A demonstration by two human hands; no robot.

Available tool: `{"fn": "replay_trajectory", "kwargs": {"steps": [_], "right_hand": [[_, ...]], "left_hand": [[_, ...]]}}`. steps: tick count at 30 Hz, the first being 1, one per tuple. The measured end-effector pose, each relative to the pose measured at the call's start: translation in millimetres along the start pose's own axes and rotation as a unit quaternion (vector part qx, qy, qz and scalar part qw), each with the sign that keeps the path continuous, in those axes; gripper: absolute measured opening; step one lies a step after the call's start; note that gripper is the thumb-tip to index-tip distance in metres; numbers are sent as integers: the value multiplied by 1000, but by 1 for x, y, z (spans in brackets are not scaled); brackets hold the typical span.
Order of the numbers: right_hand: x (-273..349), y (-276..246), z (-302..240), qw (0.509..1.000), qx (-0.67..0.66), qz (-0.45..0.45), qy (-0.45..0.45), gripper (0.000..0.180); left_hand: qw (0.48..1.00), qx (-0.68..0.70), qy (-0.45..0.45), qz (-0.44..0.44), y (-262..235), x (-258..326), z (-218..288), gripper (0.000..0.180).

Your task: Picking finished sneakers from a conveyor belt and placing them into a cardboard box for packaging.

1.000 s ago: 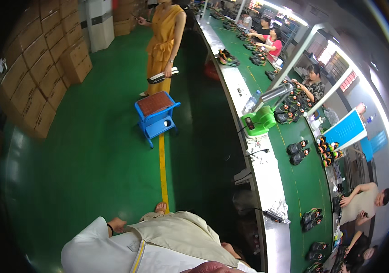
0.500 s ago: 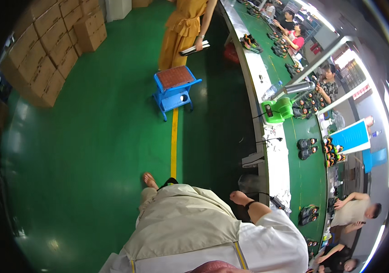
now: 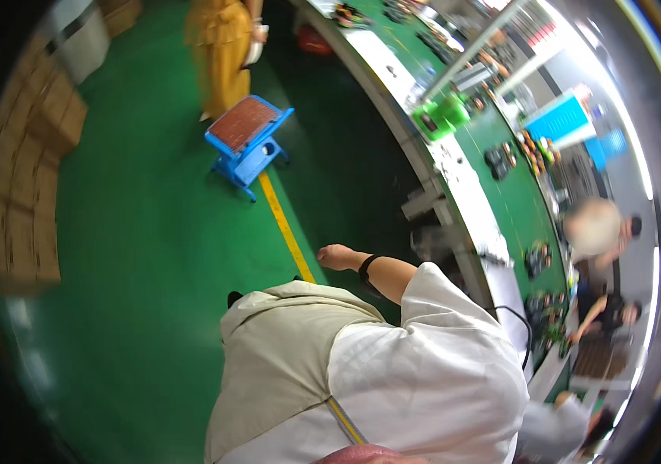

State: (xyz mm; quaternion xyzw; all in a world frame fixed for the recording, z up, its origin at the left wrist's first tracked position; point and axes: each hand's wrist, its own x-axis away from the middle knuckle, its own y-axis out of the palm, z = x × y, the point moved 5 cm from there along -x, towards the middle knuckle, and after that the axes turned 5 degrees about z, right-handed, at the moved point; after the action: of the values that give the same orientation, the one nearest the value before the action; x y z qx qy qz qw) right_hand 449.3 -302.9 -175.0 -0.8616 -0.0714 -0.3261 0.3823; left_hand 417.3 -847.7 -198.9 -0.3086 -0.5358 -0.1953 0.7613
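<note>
My right hand point(image 3: 336, 257) hangs in front of my body above the green floor, fingers curled in and nothing visible in them. A dark band point(image 3: 367, 271) is around its wrist. My left hand is not in view. Ahead of me a blue stool point(image 3: 247, 141) with a reddish-brown woven top stands by the yellow floor line point(image 3: 287, 229). It is the nearest loose object in front of the hand, and they are apart.
On the right runs a workbench with a green conveyor belt point(image 3: 512, 203), pairs of dark shoes point(image 3: 500, 160) and a green machine point(image 3: 440, 117). Several people work along its far side. Cardboard boxes point(image 3: 21, 185) are stacked left. A person in mustard clothing point(image 3: 221, 58) stands beyond the stool.
My right arm has swung forward and toward the middle of the view. The view has turned and tilted, with the stool and the person in mustard now further left.
</note>
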Motion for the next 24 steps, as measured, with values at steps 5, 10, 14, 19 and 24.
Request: {"fn": "replay_trajectory", "kwargs": {"steps": [5, 10, 14, 19, 24], "right_hand": [[-3, -38, -47, 993, -80, 12, 84, 37], [10, -19, -7, 986, -86, 18, 143, 33], [0, -22, 25, 985, -47, 11, 169, 30], [-21, -71, 30, 946, -161, 159, 233, 29], [-23, -80, 17, 894, -252, 237, 284, 30]], "left_hand": [[995, -88, 36, -14, -87, -68, 167, 34], [986, -155, 64, -8, -120, -103, 298, 34], [978, -195, 73, -26, -110, -115, 371, 34], [961, -261, 63, -63, -91, -133, 428, 34], [937, -328, 74, -95, -73, -171, 487, 34]]}}
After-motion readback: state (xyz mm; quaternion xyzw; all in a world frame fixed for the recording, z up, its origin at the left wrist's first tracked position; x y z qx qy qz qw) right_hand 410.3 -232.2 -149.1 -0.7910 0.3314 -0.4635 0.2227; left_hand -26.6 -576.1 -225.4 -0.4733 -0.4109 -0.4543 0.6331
